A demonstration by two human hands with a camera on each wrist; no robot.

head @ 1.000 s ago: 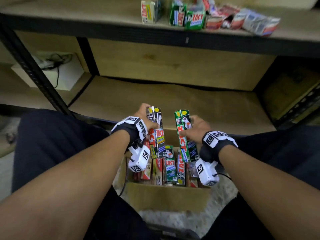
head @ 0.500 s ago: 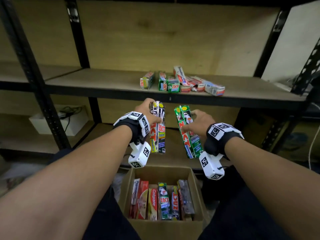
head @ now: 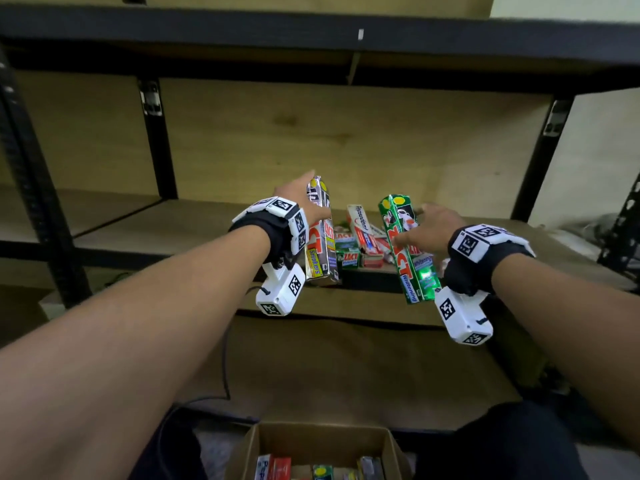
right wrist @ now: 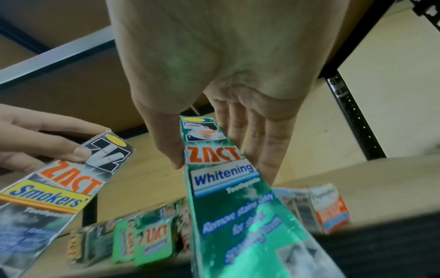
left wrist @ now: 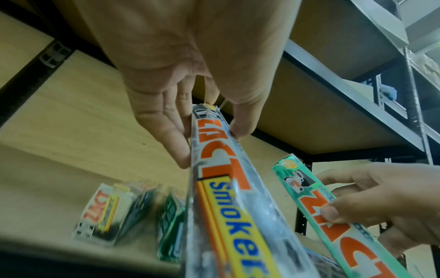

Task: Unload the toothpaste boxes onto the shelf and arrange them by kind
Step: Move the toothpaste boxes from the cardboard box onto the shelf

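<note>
My left hand (head: 304, 207) grips silver-black Zact Smokers' boxes (head: 322, 233) upright, just in front of the wooden shelf (head: 194, 223). In the left wrist view its thumb and fingers (left wrist: 171, 135) pinch the Smokers' boxes (left wrist: 228, 197). My right hand (head: 429, 230) holds green Zact Whitening boxes (head: 407, 251) tilted, at the same height; its fingers (right wrist: 257, 143) clamp the Whitening box (right wrist: 228, 184). Between the hands, several toothpaste boxes (head: 360, 244) lie in a loose pile on the shelf. A cardboard carton (head: 322, 441) with more boxes sits below, between my legs.
Black steel uprights (head: 156, 140) and a black shelf beam (head: 311, 32) frame the bay. The shelf board stretches bare to the left and right of the pile. A lower shelf (head: 346, 368) with a black cable (head: 225, 368) lies under my arms.
Both hands have risen from the carton up to shelf height, carrying their boxes toward the pile. My head has tilted up, so the carton dropped to the bottom edge.
</note>
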